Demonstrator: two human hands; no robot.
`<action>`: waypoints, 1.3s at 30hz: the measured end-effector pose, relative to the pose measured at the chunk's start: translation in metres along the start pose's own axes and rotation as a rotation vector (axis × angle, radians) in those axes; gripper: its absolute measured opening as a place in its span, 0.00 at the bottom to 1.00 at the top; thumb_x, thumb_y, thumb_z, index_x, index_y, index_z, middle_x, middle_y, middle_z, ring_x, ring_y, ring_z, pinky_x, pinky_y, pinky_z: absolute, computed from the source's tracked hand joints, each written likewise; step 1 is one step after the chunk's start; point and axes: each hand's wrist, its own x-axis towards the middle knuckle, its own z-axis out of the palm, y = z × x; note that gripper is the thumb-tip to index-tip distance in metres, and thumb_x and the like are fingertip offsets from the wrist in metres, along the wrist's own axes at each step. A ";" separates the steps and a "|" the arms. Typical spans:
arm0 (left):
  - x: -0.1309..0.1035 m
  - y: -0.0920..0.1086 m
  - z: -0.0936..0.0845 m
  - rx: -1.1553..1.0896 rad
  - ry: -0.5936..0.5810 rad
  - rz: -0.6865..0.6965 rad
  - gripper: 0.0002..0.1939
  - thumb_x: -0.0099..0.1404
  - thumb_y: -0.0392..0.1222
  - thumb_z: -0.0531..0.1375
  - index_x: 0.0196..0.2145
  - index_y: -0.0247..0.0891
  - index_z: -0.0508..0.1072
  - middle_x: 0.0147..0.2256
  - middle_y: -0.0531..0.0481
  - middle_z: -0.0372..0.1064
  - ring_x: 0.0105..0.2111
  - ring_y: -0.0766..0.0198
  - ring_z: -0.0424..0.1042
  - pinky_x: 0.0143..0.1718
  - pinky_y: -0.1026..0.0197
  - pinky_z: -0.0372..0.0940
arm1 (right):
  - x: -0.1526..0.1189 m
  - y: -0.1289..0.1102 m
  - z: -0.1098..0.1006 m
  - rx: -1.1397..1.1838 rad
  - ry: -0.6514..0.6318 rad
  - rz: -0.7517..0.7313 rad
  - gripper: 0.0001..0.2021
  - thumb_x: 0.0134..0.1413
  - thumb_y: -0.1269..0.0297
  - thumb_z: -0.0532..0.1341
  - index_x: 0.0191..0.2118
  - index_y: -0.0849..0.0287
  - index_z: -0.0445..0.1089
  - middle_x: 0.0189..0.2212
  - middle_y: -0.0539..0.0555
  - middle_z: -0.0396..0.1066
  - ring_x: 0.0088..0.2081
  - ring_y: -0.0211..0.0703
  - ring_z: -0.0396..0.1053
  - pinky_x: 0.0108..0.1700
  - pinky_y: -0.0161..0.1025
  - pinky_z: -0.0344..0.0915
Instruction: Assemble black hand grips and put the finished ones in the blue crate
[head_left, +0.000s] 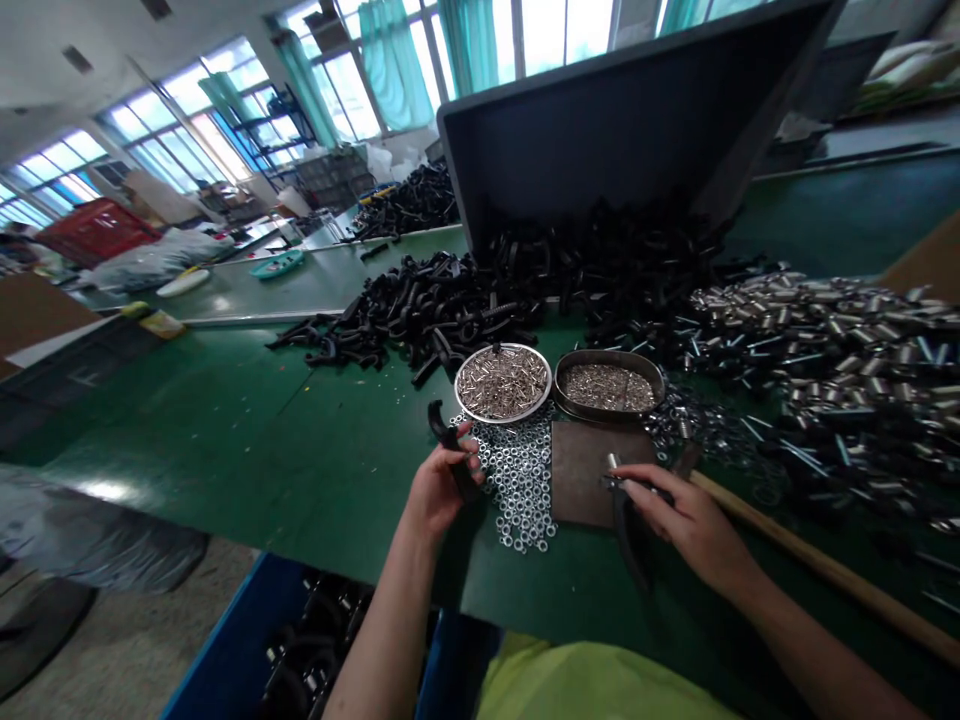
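My left hand is closed around a black curved handle, whose upper end sticks out past the fingers. Beside it lie many loose hex nuts on the green table. My right hand grips a second black curved handle at the right side of a flat brown metal plate. A small silver metal barrel stands up at this handle's top end, close to my fingertips. Part of the second handle is hidden by the hand.
Behind the plate stand a round bowl of small pins and an oval tin of tiny parts. A hammer's wooden handle lies at right. Black parts spill from a grey bin. Silver barrels are heaped right; a blue crate sits below.
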 end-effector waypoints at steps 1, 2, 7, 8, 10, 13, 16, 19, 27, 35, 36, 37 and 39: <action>-0.012 -0.012 0.011 0.016 -0.059 -0.015 0.21 0.52 0.32 0.61 0.45 0.36 0.66 0.26 0.56 0.61 0.20 0.75 0.61 0.20 0.70 0.60 | -0.001 -0.005 0.005 0.046 0.007 -0.005 0.18 0.57 0.52 0.54 0.42 0.59 0.73 0.28 0.54 0.75 0.33 0.46 0.73 0.29 0.36 0.67; -0.022 -0.024 0.023 0.070 -0.107 -0.025 0.21 0.52 0.34 0.63 0.44 0.36 0.66 0.23 0.59 0.58 0.17 0.77 0.56 0.16 0.72 0.54 | -0.001 -0.011 0.009 0.083 0.025 -0.013 0.17 0.57 0.53 0.54 0.41 0.59 0.74 0.28 0.54 0.75 0.32 0.45 0.73 0.29 0.36 0.67; -0.053 -0.055 0.077 0.292 -0.230 -0.078 0.28 0.47 0.43 0.70 0.44 0.38 0.64 0.23 0.61 0.55 0.17 0.77 0.53 0.16 0.71 0.48 | -0.008 -0.034 0.021 0.103 0.171 -0.167 0.13 0.57 0.56 0.56 0.35 0.56 0.75 0.32 0.53 0.76 0.33 0.43 0.73 0.33 0.35 0.68; -0.057 -0.057 0.085 0.327 -0.228 -0.066 0.28 0.46 0.44 0.70 0.43 0.38 0.64 0.24 0.60 0.57 0.19 0.76 0.55 0.18 0.71 0.50 | -0.010 -0.037 0.021 0.075 0.205 -0.216 0.12 0.57 0.58 0.56 0.35 0.56 0.75 0.32 0.52 0.76 0.34 0.42 0.73 0.35 0.35 0.68; -0.062 -0.058 0.097 0.407 -0.207 0.001 0.26 0.46 0.43 0.70 0.41 0.37 0.65 0.27 0.56 0.61 0.24 0.72 0.61 0.23 0.68 0.57 | -0.013 -0.039 0.021 0.002 0.272 -0.307 0.10 0.58 0.61 0.56 0.35 0.56 0.74 0.32 0.51 0.76 0.34 0.40 0.73 0.37 0.34 0.67; -0.067 -0.060 0.106 0.506 -0.204 0.136 0.26 0.46 0.39 0.69 0.42 0.38 0.64 0.35 0.52 0.66 0.34 0.65 0.66 0.35 0.64 0.63 | -0.016 -0.036 0.020 -0.109 0.337 -0.394 0.08 0.59 0.63 0.56 0.34 0.57 0.73 0.30 0.50 0.75 0.32 0.39 0.73 0.36 0.33 0.66; -0.066 -0.063 0.106 0.604 -0.237 0.173 0.28 0.47 0.39 0.68 0.45 0.39 0.63 0.37 0.51 0.67 0.35 0.64 0.67 0.35 0.63 0.64 | -0.016 -0.032 0.020 -0.166 0.328 -0.446 0.08 0.59 0.64 0.56 0.33 0.58 0.71 0.27 0.50 0.74 0.30 0.38 0.72 0.34 0.33 0.65; -0.062 -0.063 0.100 0.627 -0.249 0.053 0.26 0.48 0.43 0.68 0.44 0.37 0.64 0.31 0.54 0.66 0.26 0.69 0.65 0.27 0.66 0.63 | -0.014 -0.032 0.015 -0.179 0.207 -0.468 0.09 0.61 0.64 0.54 0.34 0.58 0.71 0.28 0.50 0.74 0.30 0.37 0.72 0.34 0.33 0.64; -0.049 -0.061 0.090 0.457 -0.240 0.010 0.33 0.50 0.45 0.68 0.51 0.40 0.60 0.29 0.56 0.65 0.21 0.71 0.65 0.23 0.66 0.64 | -0.014 -0.021 0.005 -0.158 0.131 -0.462 0.13 0.59 0.55 0.53 0.41 0.58 0.69 0.30 0.55 0.72 0.33 0.44 0.71 0.36 0.39 0.65; -0.050 -0.056 0.087 0.853 -0.302 0.318 0.45 0.47 0.38 0.69 0.59 0.45 0.54 0.50 0.47 0.65 0.48 0.54 0.68 0.51 0.52 0.63 | 0.007 -0.020 0.013 0.309 -0.422 0.059 0.21 0.56 0.47 0.54 0.38 0.62 0.69 0.32 0.54 0.72 0.35 0.44 0.69 0.33 0.36 0.65; -0.050 -0.058 0.086 0.835 -0.301 0.316 0.43 0.48 0.38 0.68 0.59 0.45 0.55 0.50 0.47 0.65 0.48 0.55 0.68 0.51 0.52 0.62 | 0.009 -0.023 0.015 0.309 -0.380 0.030 0.18 0.55 0.49 0.56 0.37 0.62 0.68 0.33 0.54 0.72 0.36 0.44 0.69 0.36 0.37 0.64; -0.050 -0.062 0.086 0.801 -0.283 0.313 0.42 0.49 0.38 0.68 0.59 0.44 0.54 0.50 0.47 0.65 0.48 0.55 0.67 0.52 0.52 0.62 | 0.009 -0.025 0.016 0.281 -0.310 0.007 0.16 0.55 0.52 0.56 0.36 0.61 0.68 0.33 0.54 0.72 0.36 0.44 0.68 0.37 0.37 0.64; -0.051 -0.068 0.084 0.738 -0.224 0.308 0.41 0.50 0.39 0.67 0.58 0.43 0.54 0.51 0.47 0.64 0.49 0.56 0.67 0.52 0.52 0.61 | 0.007 -0.030 0.019 0.144 -0.177 -0.029 0.12 0.56 0.55 0.55 0.32 0.60 0.66 0.29 0.52 0.70 0.33 0.42 0.67 0.35 0.37 0.63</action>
